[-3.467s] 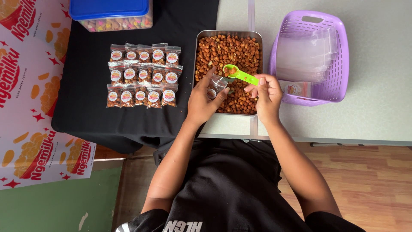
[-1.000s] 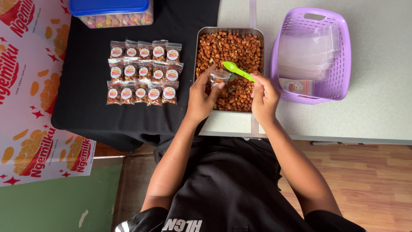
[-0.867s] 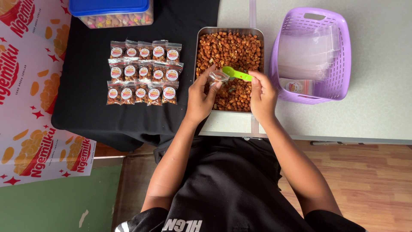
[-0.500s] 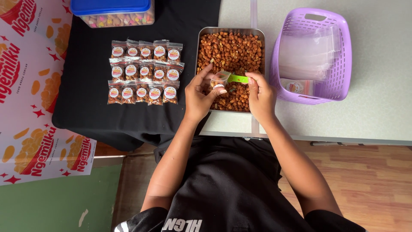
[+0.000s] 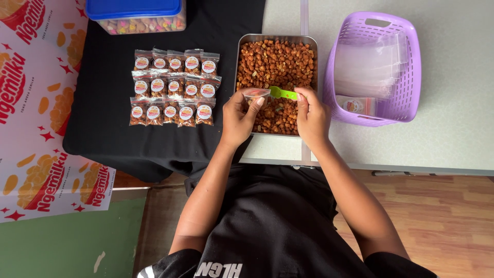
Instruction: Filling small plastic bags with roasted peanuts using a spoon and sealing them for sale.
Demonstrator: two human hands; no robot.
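Over the steel tray (image 5: 239, 62) of reddish-brown snack pieces (image 5: 275, 59), both hands meet. Her or his left hand (image 5: 239, 117) is curled, thumb and fingers pinching a small clear pouch (image 5: 256, 94) by its mouth, which faces right. Right hand (image 5: 312, 116) is closed in a pinch on the handle of a green scoop (image 5: 283, 93), whose bowl sits right at the pouch's opening, touching or nearly so; I cannot tell whether anything is in the bowl. Pouch and scoop hang just above the near half of the tray, between the two hands.

Left of the tray, on a black cloth (image 5: 103, 134), filled pouches (image 5: 172, 87) with round labels lie in three neat rows, edges touching. Beyond them, at the far edge of the cloth, stands a clear tub (image 5: 144, 23) with a blue lid (image 5: 134, 7), pastel bits showing through its wall. Right of the tray, just beside it on the pale worktop (image 5: 453, 139), a purple basket (image 5: 414, 67) holds a stack of empty clear pouches (image 5: 368, 64) and one with a label (image 5: 354, 105) at the near end. A printed red-and-white sheet (image 5: 36, 113) hangs at the far left, well apart from the hands.
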